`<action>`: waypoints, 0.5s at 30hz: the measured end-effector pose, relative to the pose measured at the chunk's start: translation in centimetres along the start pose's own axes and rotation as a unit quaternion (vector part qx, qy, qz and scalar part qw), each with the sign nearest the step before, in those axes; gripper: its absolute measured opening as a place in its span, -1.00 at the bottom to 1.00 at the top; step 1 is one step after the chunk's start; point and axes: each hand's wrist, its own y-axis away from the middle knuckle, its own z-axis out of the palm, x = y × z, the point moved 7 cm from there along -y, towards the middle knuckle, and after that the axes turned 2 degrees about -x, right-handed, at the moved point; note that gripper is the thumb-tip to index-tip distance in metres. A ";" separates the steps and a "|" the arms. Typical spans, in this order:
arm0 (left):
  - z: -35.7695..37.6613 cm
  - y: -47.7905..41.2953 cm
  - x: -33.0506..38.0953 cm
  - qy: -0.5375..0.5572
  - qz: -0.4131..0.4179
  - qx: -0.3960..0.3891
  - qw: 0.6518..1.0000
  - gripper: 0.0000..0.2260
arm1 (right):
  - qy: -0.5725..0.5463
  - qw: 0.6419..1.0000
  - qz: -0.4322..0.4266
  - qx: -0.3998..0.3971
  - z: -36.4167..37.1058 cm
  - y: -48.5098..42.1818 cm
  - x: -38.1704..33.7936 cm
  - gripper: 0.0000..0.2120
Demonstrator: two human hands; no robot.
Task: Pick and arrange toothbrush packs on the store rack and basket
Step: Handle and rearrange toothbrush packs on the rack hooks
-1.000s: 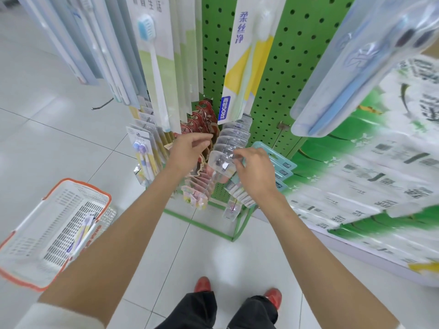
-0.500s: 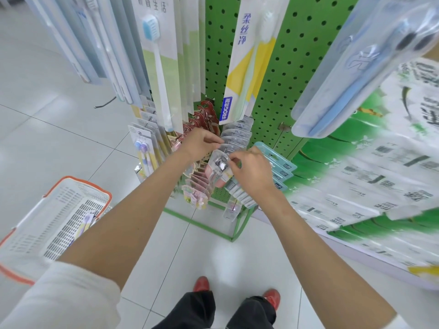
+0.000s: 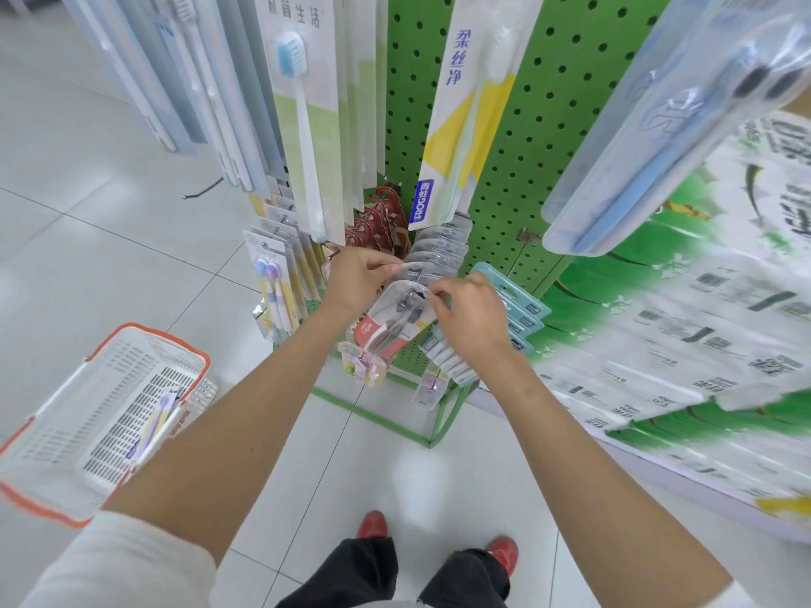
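Left hand [image 3: 357,278] and right hand [image 3: 471,320] both pinch the top of a clear blister pack [image 3: 395,320] in front of the green pegboard rack [image 3: 548,125]. Looks like the hanging step: next, its hole must meet a hook. Glossy rigid plastic, red card inside. The white mesh basket [image 3: 39,454] waits, left.

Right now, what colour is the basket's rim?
Orange, on the white plastic mesh basket; head view.

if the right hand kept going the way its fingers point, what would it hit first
Most likely the clear toothbrush pack its fingertips already pinch; past it, the left hand. Depth is hard to judge here.
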 end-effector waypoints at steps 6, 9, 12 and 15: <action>-2.0 2.4 -0.6 -0.002 0.003 0.087 0.996 -0.88 | -0.006 1.000 -0.013 -0.005 -0.2 0.2 -0.2 -0.86; -3.0 3.6 -0.9 -0.014 -0.001 0.116 0.993 -0.88 | 0.010 1.000 -0.020 -0.012 -0.1 0.1 -0.3 -0.86; -3.6 4.9 -1.8 -0.003 -0.025 0.144 0.989 -0.86 | 0.028 0.999 -0.023 -0.023 0.0 0.1 -0.6 -0.84; -4.2 6.3 -2.4 0.003 -0.047 0.177 0.983 -0.86 | 0.030 0.999 -0.026 -0.027 0.1 0.0 -0.8 -0.84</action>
